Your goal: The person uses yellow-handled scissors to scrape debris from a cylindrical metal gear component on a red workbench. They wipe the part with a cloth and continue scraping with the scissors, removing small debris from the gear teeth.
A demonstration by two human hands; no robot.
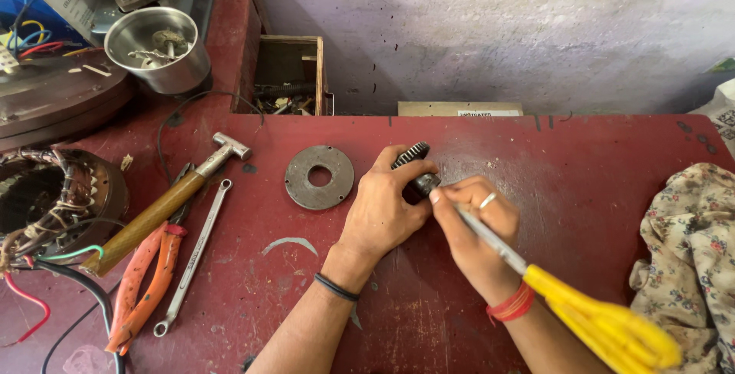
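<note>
Scuffed, matt red-painted desk (582,190). Dull grey metal gear (411,155), rough rusty steel disc (319,177). Glossy yellow plastic-handled screwdriver (605,326); soft floral cloth (689,259).

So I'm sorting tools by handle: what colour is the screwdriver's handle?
Yellow; the screwdriver handle, in the right hand, shows best in the head view.

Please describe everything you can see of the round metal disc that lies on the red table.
The metal disc is a flat, thick, grey ring with a round central hole and a few small holes near its rim. Its surface looks dull and slightly rusty. It lies flat on the red table, between the hammer and the left hand. Nothing touches it; the hand is close but apart.
</note>
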